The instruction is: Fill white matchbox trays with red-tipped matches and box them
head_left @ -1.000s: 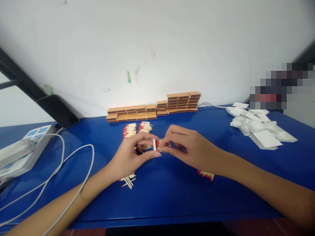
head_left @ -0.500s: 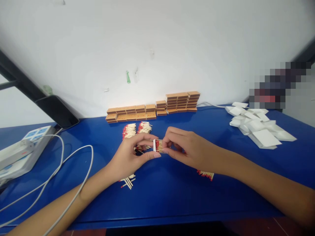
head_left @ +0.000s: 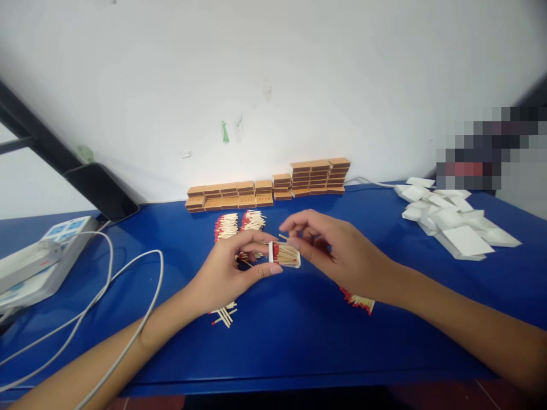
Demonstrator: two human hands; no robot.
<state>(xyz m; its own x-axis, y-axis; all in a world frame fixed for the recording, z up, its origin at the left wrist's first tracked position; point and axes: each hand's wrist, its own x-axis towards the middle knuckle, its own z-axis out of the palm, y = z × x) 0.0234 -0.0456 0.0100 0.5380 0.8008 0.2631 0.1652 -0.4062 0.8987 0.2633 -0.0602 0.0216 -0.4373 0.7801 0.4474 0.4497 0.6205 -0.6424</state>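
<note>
Between thumb and fingers, my left hand (head_left: 233,267) grips the end of a small white matchbox tray (head_left: 298,263) above the table. Red-tipped matches (head_left: 285,254) fill the tray, most heads toward the left. My right hand (head_left: 329,245) is at the tray's right end, its thumb and fingers pinching a single matchstick (head_left: 282,236) just above the rim. Behind my left hand lie two piles of matches (head_left: 226,226), partly hidden by its fingers. Another bundle of matches (head_left: 359,302) pokes out under my right forearm, and a few loose matches (head_left: 224,316) lie below my left wrist.
Brown matchboxes (head_left: 239,191) stand stacked in a row along the wall. A heap of white paper trays (head_left: 453,216) is at the right. On the left are a power strip (head_left: 55,262), a black phone-like slab (head_left: 102,191) and a looped white cable (head_left: 158,273) crossing my left forearm.
My right hand has lifted slightly off the matches, uncovering the tray's right end. A single matchstick now shows at its fingertips. The left hand keeps its hold on the tray.
</note>
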